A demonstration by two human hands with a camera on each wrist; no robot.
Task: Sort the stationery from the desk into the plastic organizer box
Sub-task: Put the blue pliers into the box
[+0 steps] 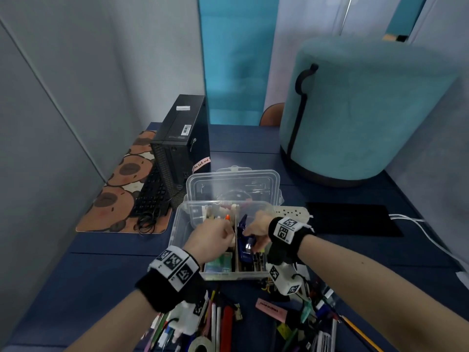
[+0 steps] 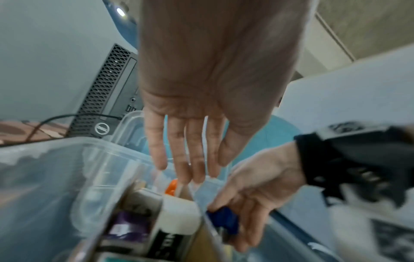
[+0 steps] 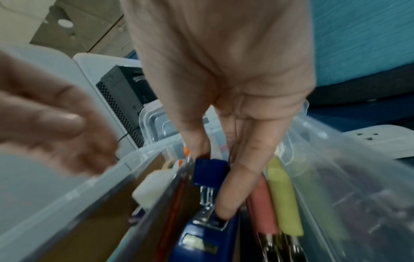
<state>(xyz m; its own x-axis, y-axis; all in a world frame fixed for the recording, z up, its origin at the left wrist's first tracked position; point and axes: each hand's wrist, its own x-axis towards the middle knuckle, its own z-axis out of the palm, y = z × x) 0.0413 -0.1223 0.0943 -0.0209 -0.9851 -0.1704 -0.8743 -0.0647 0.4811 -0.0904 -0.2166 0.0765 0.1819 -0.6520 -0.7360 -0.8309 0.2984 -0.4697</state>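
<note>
While the right hand clamps the blue stapler inside the box's right compartment, the left hand hovers alongside, fingers straight, empty; motion blur smears the box's other contents.

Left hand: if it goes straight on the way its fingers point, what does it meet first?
Probably the orange-capped item standing in the clear plastic organizer box; the left hand is open, fingers aimed down there. Depth is uncertain.

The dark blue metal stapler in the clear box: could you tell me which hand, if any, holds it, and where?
The right hand pinches the dark blue stapler at its upper end; the left hand holds nothing.
</note>
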